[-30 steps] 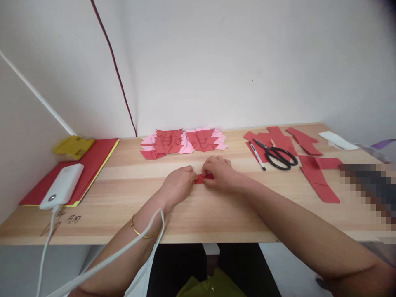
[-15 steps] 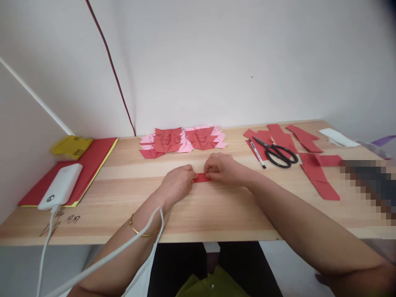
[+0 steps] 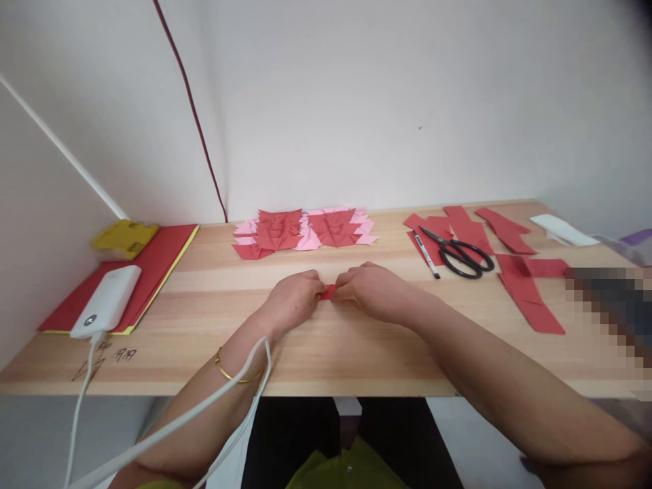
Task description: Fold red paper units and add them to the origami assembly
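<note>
In the head view, pinching the left end of a small red paper strip (image 3: 327, 293) with the left hand (image 3: 297, 301), thumb and fingertips closed narrowly on the paper. Gripping the right end with the bunched, narrow fingers of the right hand (image 3: 374, 291); not making out how much paper is hidden beneath them. Holding the strip at the middle of the wooden desktop (image 3: 351, 360), a short red stretch showing between the two hands; not able to tell about full contact with the wood.

Apparently working a fold or crease into the strip, judging by the nearness of both sets of fingertips. Probably calling, for the next move, for a steady left pinch, even edges and firm fingertip pressure along the paper.

Facing, beyond the hands, rows of folded red and pink paper pieces (image 3: 279, 231) near the wall (image 3: 326, 122). Having, at the right, a white marker pen (image 3: 426, 255) and black-handled scissors (image 3: 453, 243) resting partly over loose red paper pieces (image 3: 537, 309). Having, at the left, red sheets (image 3: 166, 261) under a white power bank (image 3: 106, 299) and a yellow packet (image 3: 126, 240). Wearing a gold bangle (image 3: 223, 369) near the left wrist.
</note>
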### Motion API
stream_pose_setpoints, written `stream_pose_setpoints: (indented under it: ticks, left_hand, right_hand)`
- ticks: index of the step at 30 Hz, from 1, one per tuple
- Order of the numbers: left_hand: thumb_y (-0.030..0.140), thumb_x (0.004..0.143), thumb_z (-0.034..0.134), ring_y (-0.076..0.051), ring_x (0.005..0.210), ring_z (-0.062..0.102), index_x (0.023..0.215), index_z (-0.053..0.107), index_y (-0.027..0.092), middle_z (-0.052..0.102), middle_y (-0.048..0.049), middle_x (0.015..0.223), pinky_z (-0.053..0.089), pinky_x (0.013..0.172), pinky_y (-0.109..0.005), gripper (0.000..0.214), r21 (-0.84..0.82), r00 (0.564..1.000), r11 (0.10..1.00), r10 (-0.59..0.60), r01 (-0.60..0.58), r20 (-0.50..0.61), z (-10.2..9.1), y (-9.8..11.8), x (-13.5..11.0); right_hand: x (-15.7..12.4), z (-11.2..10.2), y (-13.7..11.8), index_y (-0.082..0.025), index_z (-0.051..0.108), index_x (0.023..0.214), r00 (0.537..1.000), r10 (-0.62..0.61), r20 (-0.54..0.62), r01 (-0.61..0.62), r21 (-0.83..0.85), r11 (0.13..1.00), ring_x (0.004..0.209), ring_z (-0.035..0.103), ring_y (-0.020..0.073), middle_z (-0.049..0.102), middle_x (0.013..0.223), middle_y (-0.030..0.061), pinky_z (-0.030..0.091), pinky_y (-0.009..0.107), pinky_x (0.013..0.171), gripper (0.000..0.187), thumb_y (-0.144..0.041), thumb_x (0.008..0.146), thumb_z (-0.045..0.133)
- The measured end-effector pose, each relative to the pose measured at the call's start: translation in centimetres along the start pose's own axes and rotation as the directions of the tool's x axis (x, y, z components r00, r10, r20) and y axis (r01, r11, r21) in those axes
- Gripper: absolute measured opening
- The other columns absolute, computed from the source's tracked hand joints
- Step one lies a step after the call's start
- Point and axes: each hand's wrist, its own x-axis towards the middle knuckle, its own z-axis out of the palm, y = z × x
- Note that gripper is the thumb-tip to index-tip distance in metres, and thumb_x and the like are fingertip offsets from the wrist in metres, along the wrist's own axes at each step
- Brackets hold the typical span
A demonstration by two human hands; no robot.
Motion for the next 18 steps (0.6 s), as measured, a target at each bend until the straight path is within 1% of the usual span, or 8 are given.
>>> stream_pose_setpoints:
  ticks: [2,5,8,11,14,18]
  left_hand:
    - [0.013,0.081,0.043,-0.014,0.072,0.056,0.084,0.069,0.020,0.061,-0.0030,0.083,0.040,0.063,-0.024,0.027,-0.004,1.000,1.000,0.007,-0.007,-0.007,0.0,0.0,0.0]
    - [0.013,0.081,0.043,-0.014,0.073,0.056,0.083,0.069,0.020,0.061,-0.0028,0.083,0.040,0.065,-0.023,0.027,-0.006,1.000,1.000,0.016,-0.016,-0.005,0.0,0.1,-0.1]
    - [0.012,0.080,0.043,-0.013,0.075,0.057,0.083,0.068,0.020,0.061,-0.0027,0.085,0.041,0.067,-0.023,0.026,-0.010,1.000,1.000,0.009,-0.009,0.003,-0.1,0.2,-0.1]
    - [0.011,0.080,0.044,-0.014,0.078,0.057,0.084,0.068,0.020,0.061,-0.0032,0.087,0.042,0.070,-0.022,0.026,-0.030,1.000,0.999,-0.012,0.012,0.011,-0.3,0.4,0.0]
    - [0.012,0.081,0.043,-0.014,0.080,0.058,0.085,0.069,0.021,0.062,-0.0035,0.087,0.043,0.072,-0.022,0.027,-0.046,0.999,0.998,-0.032,0.032,0.021,-0.5,0.5,0.0]
    - [0.011,0.080,0.043,-0.014,0.078,0.057,0.084,0.069,0.021,0.061,-0.0034,0.086,0.042,0.068,-0.023,0.028,-0.023,0.999,0.999,-0.031,0.031,0.028,-0.6,0.6,0.0]
  right_hand:
    - [-0.2,-0.2,-0.2,-0.021,0.069,0.084,0.998,0.043,0.042,-0.041,-0.040,0.998,0.080,0.058,0.0169,0.065,0.085,0.0039,0.034,0.030,0.071,0.026,-0.009,0.079,0.046]
    - [-0.5,-0.6,-0.3,-0.021,0.067,0.077,0.993,0.088,0.074,-0.085,-0.050,0.995,0.077,0.057,0.0163,0.065,0.085,0.0034,0.032,0.028,0.068,0.023,-0.011,0.079,0.047]
    - [-0.7,-1.1,-0.3,-0.022,0.068,0.077,0.989,0.116,0.090,-0.112,-0.046,0.993,0.078,0.057,0.0164,0.066,0.088,0.0035,0.031,0.028,0.067,0.024,-0.012,0.080,0.047]
    - [-0.9,-1.5,-0.2,-0.022,0.069,0.075,0.981,0.154,0.114,-0.149,-0.054,0.987,0.076,0.057,0.0157,0.067,0.089,0.0038,0.032,0.028,0.070,0.024,-0.012,0.079,0.047]
    - [-1.3,-1.9,0.1,-0.021,0.069,0.076,0.973,0.201,0.115,-0.200,-0.027,0.980,0.075,0.058,0.0154,0.068,0.089,0.0040,0.033,0.028,0.073,0.025,-0.011,0.078,0.046]
    - [-1.8,-1.9,0.8,-0.020,0.068,0.073,0.965,0.243,0.099,-0.245,0.011,0.970,0.074,0.058,0.0174,0.068,0.084,0.0058,0.035,0.028,0.070,0.022,-0.014,0.078,0.047]
